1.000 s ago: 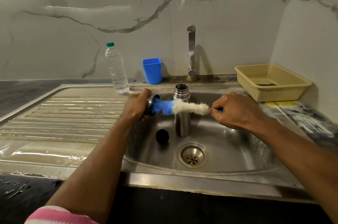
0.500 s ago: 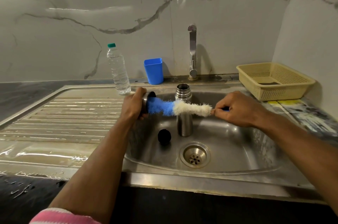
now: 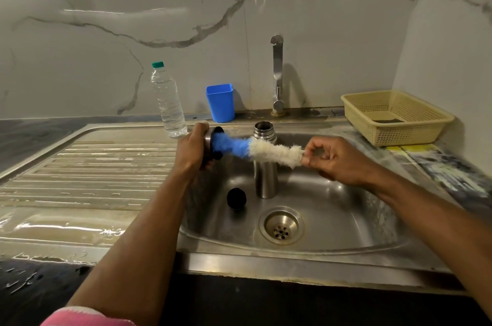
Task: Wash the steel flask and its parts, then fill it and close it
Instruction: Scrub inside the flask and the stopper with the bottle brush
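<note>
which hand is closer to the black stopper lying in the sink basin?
Left. The left hand, gripping the flask cap, sits just above-left of the black stopper; the right hand, pinching the brush, is farther right.

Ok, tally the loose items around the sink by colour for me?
Steel: 2, flask body, cup lid in left hand
Blue: 1, plastic cup
Blue and white: 1, brush in right hand
Black: 1, stopper
Clear: 1, bottle
Yellow: 1, basket
Total: 7

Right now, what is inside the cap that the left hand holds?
The blue end of the bottle brush goes into the steel cap gripped by the left hand. The cap's inner bottom is hidden by bristles.
</note>
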